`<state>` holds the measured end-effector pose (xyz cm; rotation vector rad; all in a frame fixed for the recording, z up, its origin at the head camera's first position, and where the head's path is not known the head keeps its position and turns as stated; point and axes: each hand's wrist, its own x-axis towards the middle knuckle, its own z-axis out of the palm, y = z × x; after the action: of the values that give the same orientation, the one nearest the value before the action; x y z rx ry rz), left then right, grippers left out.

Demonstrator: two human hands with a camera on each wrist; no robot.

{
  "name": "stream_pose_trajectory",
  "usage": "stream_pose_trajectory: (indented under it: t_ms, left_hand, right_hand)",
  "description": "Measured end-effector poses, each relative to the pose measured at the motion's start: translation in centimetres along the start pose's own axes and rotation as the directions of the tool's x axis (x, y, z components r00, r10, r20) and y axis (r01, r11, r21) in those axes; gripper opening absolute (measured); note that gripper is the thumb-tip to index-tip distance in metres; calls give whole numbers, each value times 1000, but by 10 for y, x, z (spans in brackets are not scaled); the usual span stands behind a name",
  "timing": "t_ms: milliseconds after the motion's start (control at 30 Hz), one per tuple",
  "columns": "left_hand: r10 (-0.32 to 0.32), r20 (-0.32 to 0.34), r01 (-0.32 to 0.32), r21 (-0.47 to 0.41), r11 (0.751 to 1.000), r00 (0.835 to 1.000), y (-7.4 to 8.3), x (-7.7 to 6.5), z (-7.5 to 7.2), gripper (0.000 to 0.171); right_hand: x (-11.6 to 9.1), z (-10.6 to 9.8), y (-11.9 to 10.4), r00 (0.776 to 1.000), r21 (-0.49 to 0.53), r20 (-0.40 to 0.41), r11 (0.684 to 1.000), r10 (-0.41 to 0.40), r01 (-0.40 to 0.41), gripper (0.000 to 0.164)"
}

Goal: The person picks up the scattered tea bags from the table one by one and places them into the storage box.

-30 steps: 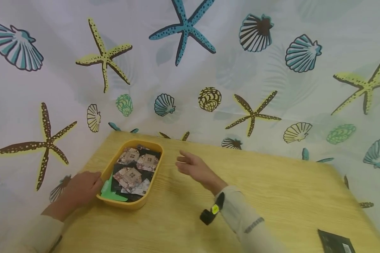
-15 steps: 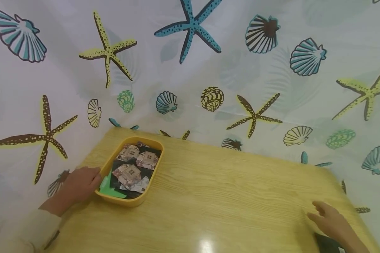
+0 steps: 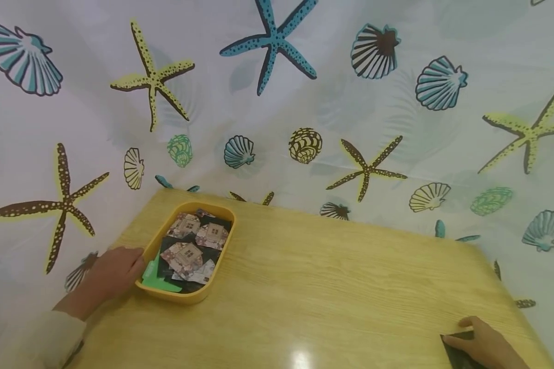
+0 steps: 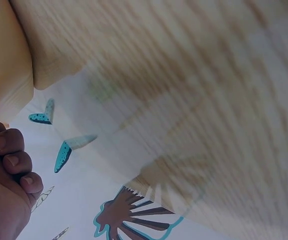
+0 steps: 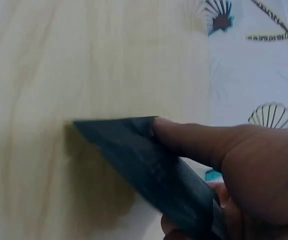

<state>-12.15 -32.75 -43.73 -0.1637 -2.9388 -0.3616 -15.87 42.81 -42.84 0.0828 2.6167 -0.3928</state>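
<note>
A yellow plastic tub (image 3: 184,299) stands on the table's left side, filled with dark packets bearing house-shaped picture labels (image 3: 182,259) and a green plastic piece (image 3: 159,282). My left hand (image 3: 108,274) grips its left rim; in the left wrist view the curled fingers of that hand (image 4: 8,170) sit beside the tub's wall (image 4: 3,55), the thumb out of sight. At the front right, my right hand (image 3: 485,346) pinches a flat black packet (image 3: 454,348). In the right wrist view the thumb lies over the packet (image 5: 138,155), fingers underneath, one corner raised.
The light wood-grain table (image 3: 328,277) stretches between the two hands. A white curtain (image 3: 277,113) printed with starfish and shells hangs behind it and along both sides.
My right hand has swung from beside the tub to the front right and taken hold of the black packet, now shifted slightly leftward. My left hand has stayed at the tub.
</note>
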Motion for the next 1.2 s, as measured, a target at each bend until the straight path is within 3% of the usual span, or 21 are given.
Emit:
stream_pose_trajectory:
  t_ms: [133, 300, 467, 633, 900, 1033, 1200]
  left_hand:
    - [-16, 18, 16, -1, 1000, 1000, 1, -2, 3, 28]
    - [-7, 11, 7, 0, 1000, 1000, 1, 0, 4, 29]
    - [-1, 1, 1, 11, 1000, 1000, 2, 2, 2, 29]
    - [20, 1, -20, -9, 1000, 1000, 3, 5, 8, 29]
    - [9, 5, -9, -20, 1000, 1000, 5, -3, 21, 29]
    - [2, 10, -2, -31, 1000, 1000, 6, -4, 22, 28]
    - [11, 2, -10, -17, 1000, 1000, 6, -5, 23, 27]
  right_hand:
    - [2, -3, -40, 979, 112, -4, 973, -204, 203, 44]
    - [5, -12, -89, 917, 354, 19, 860, -399, 367, 38]
    - [12, -13, -160, 877, 484, -33, 760, -480, 434, 40]
    - [17, -2, -240, 829, 565, -82, 659, -554, 496, 33]
    - [27, 48, -367, 756, 651, -208, 489, -621, 581, 25]
    - [13, 88, -420, 704, 608, -275, 448, -655, 655, 22]
    - [-9, 125, -458, 621, 486, -241, 461, -746, 742, 29]
